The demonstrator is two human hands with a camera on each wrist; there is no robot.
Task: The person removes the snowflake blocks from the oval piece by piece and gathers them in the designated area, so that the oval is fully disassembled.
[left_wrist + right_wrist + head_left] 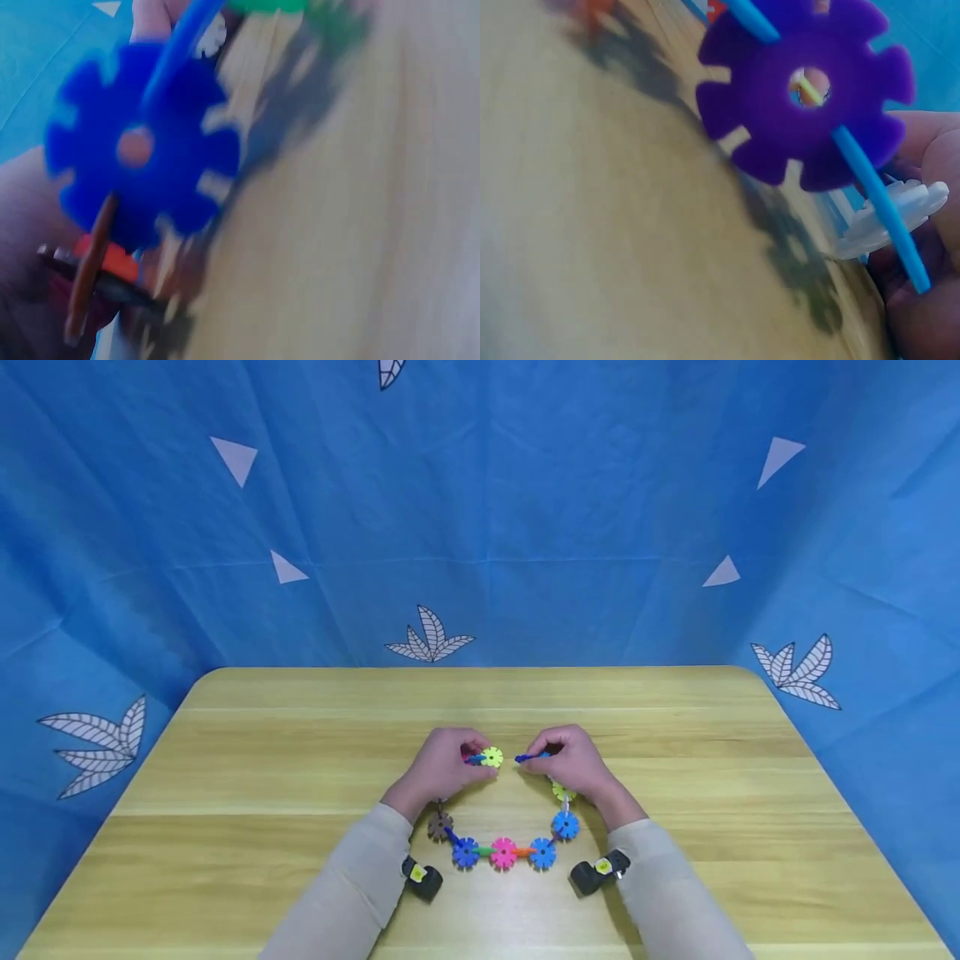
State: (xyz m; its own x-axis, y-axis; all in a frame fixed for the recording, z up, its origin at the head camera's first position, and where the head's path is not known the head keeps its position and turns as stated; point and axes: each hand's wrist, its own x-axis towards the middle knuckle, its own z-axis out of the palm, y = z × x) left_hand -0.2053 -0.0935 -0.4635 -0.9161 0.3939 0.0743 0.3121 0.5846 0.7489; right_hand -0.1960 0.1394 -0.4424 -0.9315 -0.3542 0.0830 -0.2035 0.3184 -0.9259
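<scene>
A chain of notched plastic discs, linked at right angles, curves over the table, with a pink disc [503,853] at its near middle. My left hand [442,764] grips one end, where a yellow disc [492,757] sticks out at the fingertips. In my right hand [573,760] the other end is pinched, a dark blue disc [522,759] pointing left. A small gap separates the two ends. Close up in the left wrist view is a blue disc [184,142]; the right wrist view has a purple disc [757,97] and a white disc [892,221] beside the palm.
The wooden table [262,743] lies beneath, with a blue patterned cloth [570,510] hung behind and around it. Black wrist cameras [429,883] are strapped at both sleeves, close to the near part of the chain.
</scene>
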